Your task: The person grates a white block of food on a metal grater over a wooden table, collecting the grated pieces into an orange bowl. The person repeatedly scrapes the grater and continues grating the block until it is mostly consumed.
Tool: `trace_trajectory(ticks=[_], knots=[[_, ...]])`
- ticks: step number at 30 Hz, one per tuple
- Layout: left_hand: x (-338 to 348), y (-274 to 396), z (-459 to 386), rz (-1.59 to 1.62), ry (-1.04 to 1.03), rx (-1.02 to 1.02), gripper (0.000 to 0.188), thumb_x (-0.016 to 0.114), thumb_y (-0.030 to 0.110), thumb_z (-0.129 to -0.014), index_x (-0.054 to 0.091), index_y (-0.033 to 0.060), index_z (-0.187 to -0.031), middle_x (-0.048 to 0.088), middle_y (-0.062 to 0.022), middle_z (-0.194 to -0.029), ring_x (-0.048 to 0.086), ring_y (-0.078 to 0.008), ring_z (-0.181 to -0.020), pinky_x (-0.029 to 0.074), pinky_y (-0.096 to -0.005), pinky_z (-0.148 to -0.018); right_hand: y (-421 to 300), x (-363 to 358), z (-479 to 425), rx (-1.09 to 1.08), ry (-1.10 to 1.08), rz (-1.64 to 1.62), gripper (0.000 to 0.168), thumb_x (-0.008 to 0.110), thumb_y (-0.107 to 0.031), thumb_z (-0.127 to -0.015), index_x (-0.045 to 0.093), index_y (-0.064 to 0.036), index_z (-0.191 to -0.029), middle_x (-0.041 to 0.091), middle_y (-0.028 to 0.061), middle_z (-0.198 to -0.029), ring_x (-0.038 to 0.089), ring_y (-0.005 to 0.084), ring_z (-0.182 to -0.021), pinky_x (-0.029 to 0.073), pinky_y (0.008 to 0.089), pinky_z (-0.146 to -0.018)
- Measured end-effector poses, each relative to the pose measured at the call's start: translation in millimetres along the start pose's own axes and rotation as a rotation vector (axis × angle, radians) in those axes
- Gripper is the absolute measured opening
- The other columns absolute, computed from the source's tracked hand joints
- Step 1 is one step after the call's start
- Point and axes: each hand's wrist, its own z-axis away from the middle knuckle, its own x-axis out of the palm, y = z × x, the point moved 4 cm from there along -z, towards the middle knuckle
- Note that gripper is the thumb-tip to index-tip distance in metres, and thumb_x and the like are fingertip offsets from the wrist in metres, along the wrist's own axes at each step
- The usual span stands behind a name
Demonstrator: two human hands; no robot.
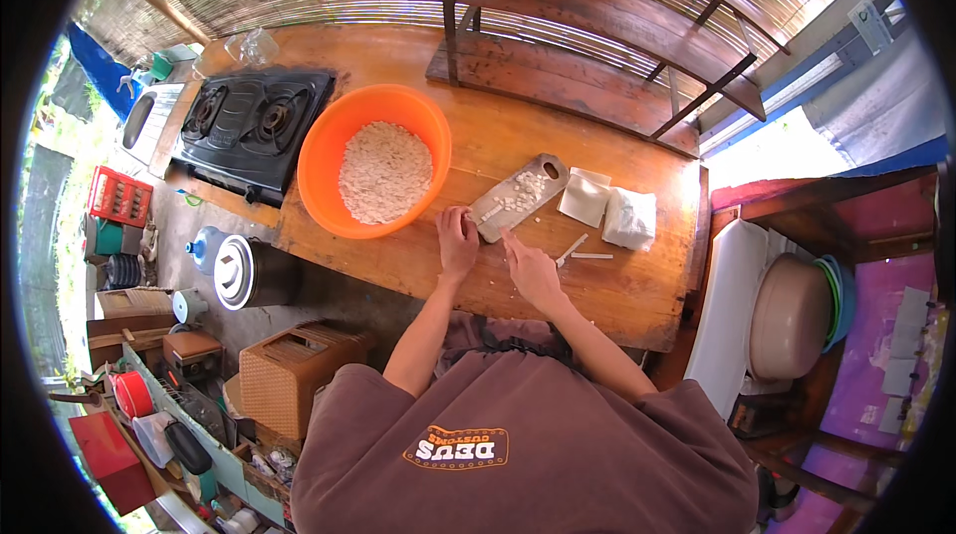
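A worn wooden cutting board [493, 207] with a hole in its handle lies slantwise on the wooden table. Small white diced pieces [529, 189] are scattered over it. My left hand [457, 239] rests at the board's near left end, fingers curled; whatever they hold is hidden. My right hand [532, 265] is at the board's near edge, its index finger stretched towards the board. Its other fingers curl under, and I cannot make out a tool in them. Thin white strips [592, 256] lie right of this hand. Beyond them are flat white slabs [585, 196] beside a white stack [629, 219].
An orange basin [317, 183] holding pale flakes stands left of the board. Farther left is a black two-burner gas stove [231, 127]. A wooden shelf rack [567, 79] rises along the table's back. A lidded metal pot [258, 273] stands on the floor. Basins [788, 317] lean at the right.
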Motion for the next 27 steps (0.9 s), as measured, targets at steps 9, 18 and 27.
trace_trajectory(ticks=[9,18,27], knots=[[2.8,2.3,-0.3,-0.073,-0.01,0.089,0.015,0.057,0.001,-0.082,0.062,0.0024,-0.096,0.058,-0.0124,-0.103,0.052,-0.0327,-0.101,0.041,-0.0417,-0.091,12.5,3.2,0.1,0.072,-0.057,-0.003,0.036,0.043,-0.03,-0.102,0.053,-0.025,-0.137,0.067,0.0252,-0.082,0.065,0.0466,-0.077,0.051,0.0568,-0.07],[4.8,13.3,0.1,-0.156,-0.096,0.15,0.018,0.064,0.01,-0.078,0.063,0.0083,-0.096,0.057,-0.0063,-0.111,0.052,-0.0301,-0.112,0.038,-0.046,-0.096,42.2,-16.9,-18.4,0.129,0.072,-0.038,0.036,0.045,-0.027,-0.102,0.054,-0.024,-0.137,0.067,0.0251,-0.083,0.065,0.0453,-0.08,0.051,0.0542,-0.072],[12.1,20.0,3.1,-0.181,-0.199,0.28,0.023,0.066,0.012,-0.079,0.065,0.0098,-0.102,0.056,-0.0083,-0.128,0.048,-0.0286,-0.127,0.035,-0.0459,-0.106,70.8,-42.0,19.1,0.187,0.347,-0.138,0.035,0.046,-0.03,-0.102,0.057,-0.021,-0.134,0.068,0.0211,-0.09,0.066,0.0405,-0.085,0.052,0.0496,-0.074]])
